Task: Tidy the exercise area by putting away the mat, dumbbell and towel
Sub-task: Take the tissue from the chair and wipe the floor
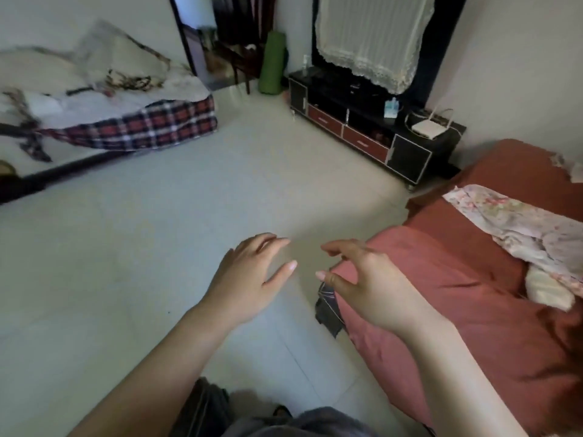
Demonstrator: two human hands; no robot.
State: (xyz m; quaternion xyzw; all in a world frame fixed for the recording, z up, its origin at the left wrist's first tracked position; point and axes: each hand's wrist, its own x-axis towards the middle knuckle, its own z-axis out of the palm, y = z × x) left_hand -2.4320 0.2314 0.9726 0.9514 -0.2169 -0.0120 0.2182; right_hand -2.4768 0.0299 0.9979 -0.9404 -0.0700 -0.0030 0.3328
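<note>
We see the rolled mat (272,63) upright on the floor (157,231), and a floral cloth (511,222) on the red bed (441,294).

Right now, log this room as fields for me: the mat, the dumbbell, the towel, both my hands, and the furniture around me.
mat: green rolled mat, upright in the far corner beside the TV cabinet
dumbbell: not in view
towel: none clearly identifiable
left hand: open, empty, over the tiled floor
right hand: fingers loosely curled, empty, by the red bed edge
left of room: bed with plaid sheet
on cabinet: white router
</note>
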